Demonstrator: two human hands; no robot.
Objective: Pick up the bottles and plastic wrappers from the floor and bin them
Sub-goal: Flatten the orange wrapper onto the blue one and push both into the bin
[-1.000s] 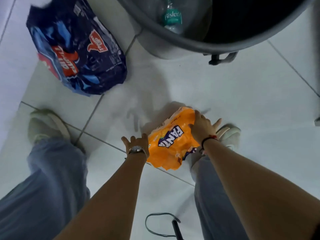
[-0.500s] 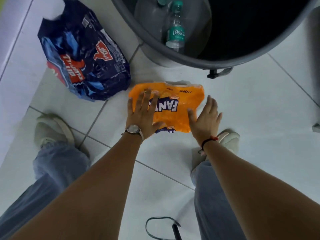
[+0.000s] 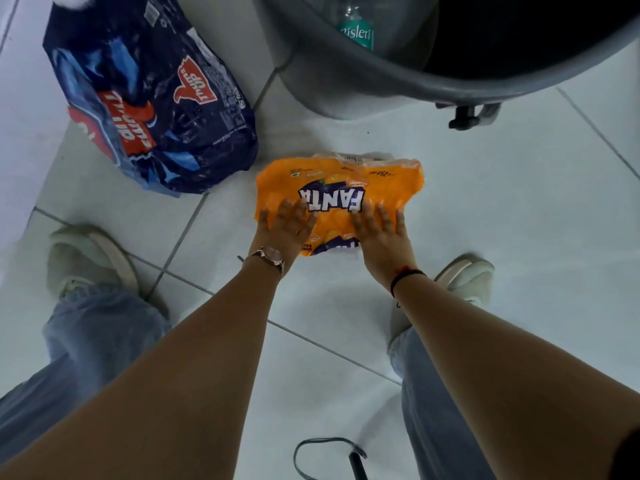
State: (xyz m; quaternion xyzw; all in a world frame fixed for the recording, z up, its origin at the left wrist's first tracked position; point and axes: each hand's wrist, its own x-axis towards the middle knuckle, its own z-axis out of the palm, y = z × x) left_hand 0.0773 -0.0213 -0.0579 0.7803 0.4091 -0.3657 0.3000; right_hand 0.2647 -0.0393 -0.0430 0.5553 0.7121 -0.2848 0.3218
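Observation:
An orange Fanta plastic wrapper (image 3: 346,174) lies flattened on the white tiled floor, just in front of the grey bin (image 3: 346,74). My left hand (image 3: 284,226) rests palm down on its near left part, fingers spread. My right hand (image 3: 381,233) lies flat on its near right part, fingers apart too. Neither hand grips it. A larger dark blue Thums Up wrapper (image 3: 156,98) lies crumpled on the floor to the left. Inside the bin a clear Bisleri bottle (image 3: 356,32) with a green label shows.
My left shoe (image 3: 90,258) and right shoe (image 3: 464,275) stand on either side of the wrapper, with jeans legs below. A black pedal bracket (image 3: 464,116) sticks out at the bin's base. A dark cord loop (image 3: 329,455) lies on the floor near the bottom edge.
The Fanta wrapper went from upright and bunched in my right hand to spread flat on the floor. Both hands now lie side by side on its near half.

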